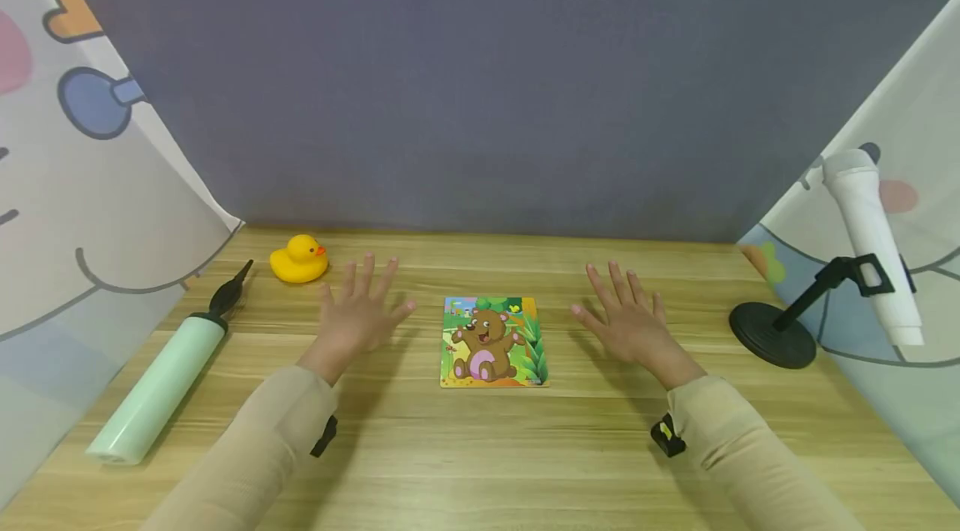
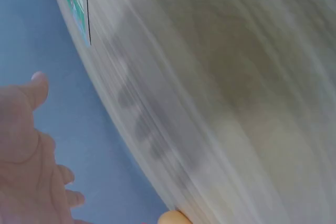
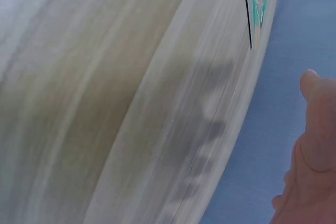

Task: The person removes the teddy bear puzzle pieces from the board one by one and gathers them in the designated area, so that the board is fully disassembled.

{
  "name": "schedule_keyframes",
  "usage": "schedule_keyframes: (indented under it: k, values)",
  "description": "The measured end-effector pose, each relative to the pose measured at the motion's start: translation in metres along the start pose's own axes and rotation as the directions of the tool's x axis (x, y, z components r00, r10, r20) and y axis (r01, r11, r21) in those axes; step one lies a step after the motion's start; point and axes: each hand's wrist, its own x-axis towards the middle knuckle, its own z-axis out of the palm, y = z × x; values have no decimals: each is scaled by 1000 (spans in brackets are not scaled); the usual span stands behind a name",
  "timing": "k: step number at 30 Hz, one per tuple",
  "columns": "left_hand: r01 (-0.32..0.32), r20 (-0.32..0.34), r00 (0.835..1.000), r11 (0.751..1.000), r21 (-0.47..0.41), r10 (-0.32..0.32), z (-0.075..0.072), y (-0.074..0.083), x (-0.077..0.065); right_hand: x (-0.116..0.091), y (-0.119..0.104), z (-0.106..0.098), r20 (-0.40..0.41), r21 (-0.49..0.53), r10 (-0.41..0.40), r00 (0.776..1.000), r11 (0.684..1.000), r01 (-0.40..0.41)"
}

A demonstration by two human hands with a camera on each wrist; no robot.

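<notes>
A square picture puzzle or card (image 1: 491, 343) with a cartoon bear lies flat on the wooden table, between the two hands. On its left, my left hand (image 1: 354, 321) hovers palm down with fingers spread, holding nothing. My right hand (image 1: 628, 323) is spread likewise on the other side, with nothing in it. Both wrist views show the hands raised over the table, their shadows on the wood, and a corner of the bear picture (image 2: 76, 3) (image 3: 258, 3). Closest to the left fingertips is a yellow rubber duck (image 1: 300, 259).
A pale green hand pump (image 1: 165, 385) with a black nozzle lies along the left side of the table (image 1: 480, 456). At the right stands a white microphone (image 1: 873, 247) on a black stand (image 1: 772, 335). A grey panel (image 1: 480, 81) rises behind the table's back edge.
</notes>
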Motion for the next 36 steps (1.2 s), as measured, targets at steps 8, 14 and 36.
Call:
schedule_keyframes:
  k: [8,14,36]
  values:
    - [-111,89,990,993,39,107,1,18,7,4,-4,-3,-68,12,-86,994,996,87]
    - [-165,177,972,985,41,155,4,34,8,13,-10,0,-115,118,-205,972,969,219]
    - [-217,294,941,965,150,166,23,57,17,47,-34,24,58,264,-292,955,927,268]
